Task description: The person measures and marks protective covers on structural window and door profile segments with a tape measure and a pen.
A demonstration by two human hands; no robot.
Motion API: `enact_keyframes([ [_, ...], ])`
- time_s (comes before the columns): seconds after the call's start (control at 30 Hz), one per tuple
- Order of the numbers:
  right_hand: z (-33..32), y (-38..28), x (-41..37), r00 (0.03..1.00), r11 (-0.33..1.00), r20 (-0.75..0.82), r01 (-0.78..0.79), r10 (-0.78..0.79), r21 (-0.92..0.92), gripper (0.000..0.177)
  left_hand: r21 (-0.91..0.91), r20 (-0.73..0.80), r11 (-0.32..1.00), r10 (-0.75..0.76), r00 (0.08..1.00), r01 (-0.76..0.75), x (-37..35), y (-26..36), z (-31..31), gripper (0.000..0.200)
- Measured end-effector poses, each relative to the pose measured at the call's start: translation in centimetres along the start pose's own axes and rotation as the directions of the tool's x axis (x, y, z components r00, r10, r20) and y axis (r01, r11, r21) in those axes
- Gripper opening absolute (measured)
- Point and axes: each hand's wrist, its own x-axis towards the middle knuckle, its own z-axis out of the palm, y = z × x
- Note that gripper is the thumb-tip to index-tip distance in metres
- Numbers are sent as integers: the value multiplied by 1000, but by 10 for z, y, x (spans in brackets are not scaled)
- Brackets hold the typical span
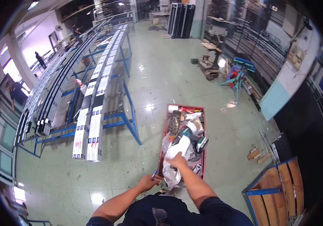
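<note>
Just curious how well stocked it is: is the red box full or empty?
The red box looks nearly full: a teal power tool, crumpled white material and smaller items crowd it, hiding most of its floor.

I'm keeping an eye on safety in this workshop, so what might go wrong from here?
Pulling the white sheeting under the right hand might drag the green power tool with it.
The cluttered red box may hide something sharp that could nick the fingers.
The wrapped bars jut past their blue stand, so someone passing could knock them.
</note>
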Motion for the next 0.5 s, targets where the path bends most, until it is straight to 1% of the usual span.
enact_keyframes([
  [0.07, 31, 20, 7, 997, 994, -30, -68, 65, -89, 100, 65, -56, 994, -89, 994, 92, -17, -13, -5, 28],
  [0.1, 54, 37, 16, 982, 988, -164, -108, 89, -110, 92, 108, -83, 992, -55, 995, 64, -30, -20, -12, 29],
  [0.13, 58, 49, 17, 979, 988, -175, -121, 102, -99, 92, 151, -112, 988, -20, 993, 37, -43, -27, -20, 30],
  [0.2, 59, 71, 21, 960, 969, -129, -240, 247, 66, 78, 153, -219, 977, -114, 969, 149, -72, -50, -33, 29],
  [0.23, 61, 86, 31, 966, 978, -160, -190, 202, 89, 60, 67, -263, 977, -177, 948, 201, -83, -72, -39, 28],
  [0.27, 61, 96, 45, 965, 977, -161, -195, 207, 88, 60, -23, -299, 967, -248, 921, 253, -97, -102, -45, 28],
  [0.33, 63, 113, 63, 974, 971, -223, 19, 36, 239, 51, -31, -392, 937, -333, 858, 349, -126, -190, -58, 27],
  [0.37, 57, 110, 66, 976, 887, -216, 92, 9, 452, 53, 41, -415, 891, -397, 819, 452, -143, -200, -65, 28],
  [0.4, 50, 96, 72, 979, 756, -198, 161, -42, 634, 54, 87, -457, 826, -464, 759, 557, -166, -208, -67, 29],
  [0.47, 27, 70, 67, 969, 616, -217, 244, -119, 749, 55, 66, -508, 760, -532, 677, 646, -204, -231, -71, 34],
  [0.5, 13, 51, 45, 973, 651, -209, 221, -98, 726, 54, 119, -548, 734, -513, 661, 668, -217, -236, -70, 34],
])
